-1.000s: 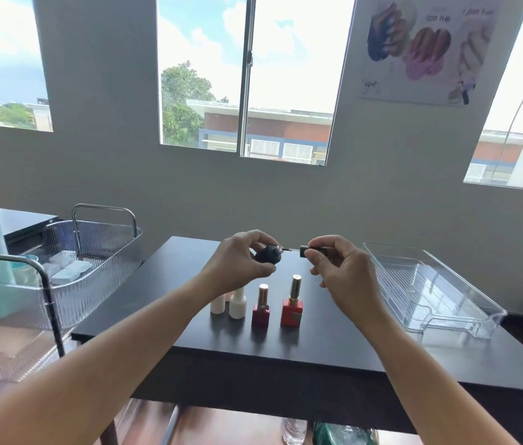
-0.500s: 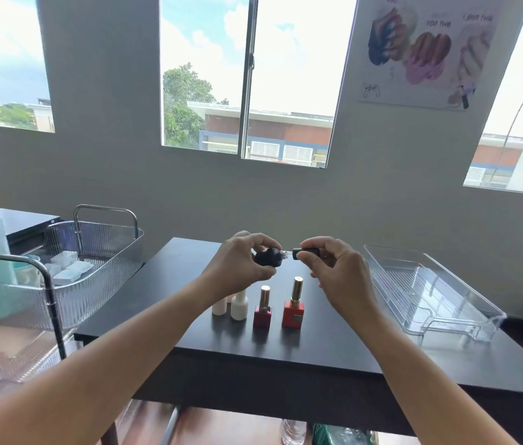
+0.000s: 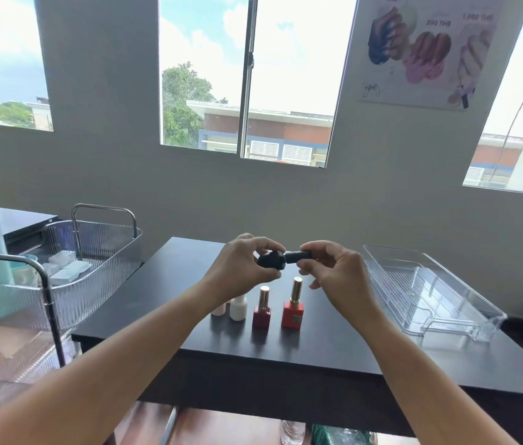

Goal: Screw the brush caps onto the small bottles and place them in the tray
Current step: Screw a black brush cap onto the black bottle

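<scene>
The black brush cap (image 3: 297, 256) has been brought up against the rounded black bottle (image 3: 272, 261), closing the earlier gap. The bottle is pinched in the left hand (image 3: 244, 267) and the cap in the right hand (image 3: 338, 275), above the matte dark table (image 3: 163, 293). A ribbed clear plastic tray (image 3: 427, 293) is set to the right, beneath grey walls and windows.

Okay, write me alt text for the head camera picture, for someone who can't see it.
Two bare hands, held above a dark table, press a black brush cap in the right hand onto a black bottle in the left hand. Four small bottles stand below; an empty clear tray sits at right.
</scene>
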